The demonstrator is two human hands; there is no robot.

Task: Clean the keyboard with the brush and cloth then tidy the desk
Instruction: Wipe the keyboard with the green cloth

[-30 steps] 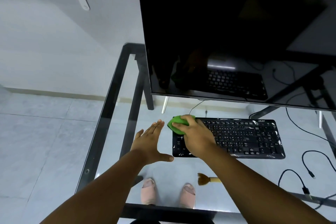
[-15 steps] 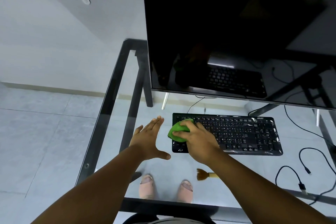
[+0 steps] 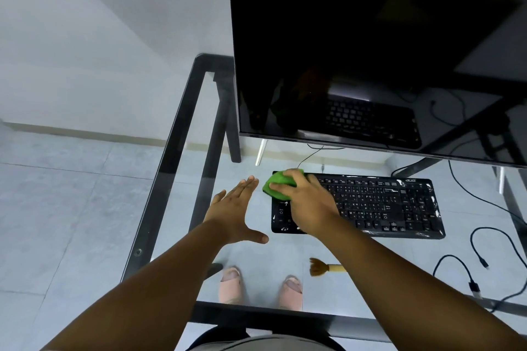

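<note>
1. Your right hand (image 3: 309, 208) curls round the green cloth (image 3: 278, 184) and presses it on the far left corner of the keyboard (image 3: 379, 205).
2. Your left hand (image 3: 236, 214) lies flat with straight fingers on the glass surface (image 3: 199, 179), holding nothing, just beside the keyboard's left edge.
3. The keyboard sits below the monitor (image 3: 370, 51), whose lower edge hangs over the keyboard's far side.
4. The brush (image 3: 323, 267) lies on the surface near its front edge, partly hidden under your right forearm.
5. Bare glass runs from your left hand to the dark frame on the left.
6. Loose cables (image 3: 484, 253) lie right of the keyboard.
</note>
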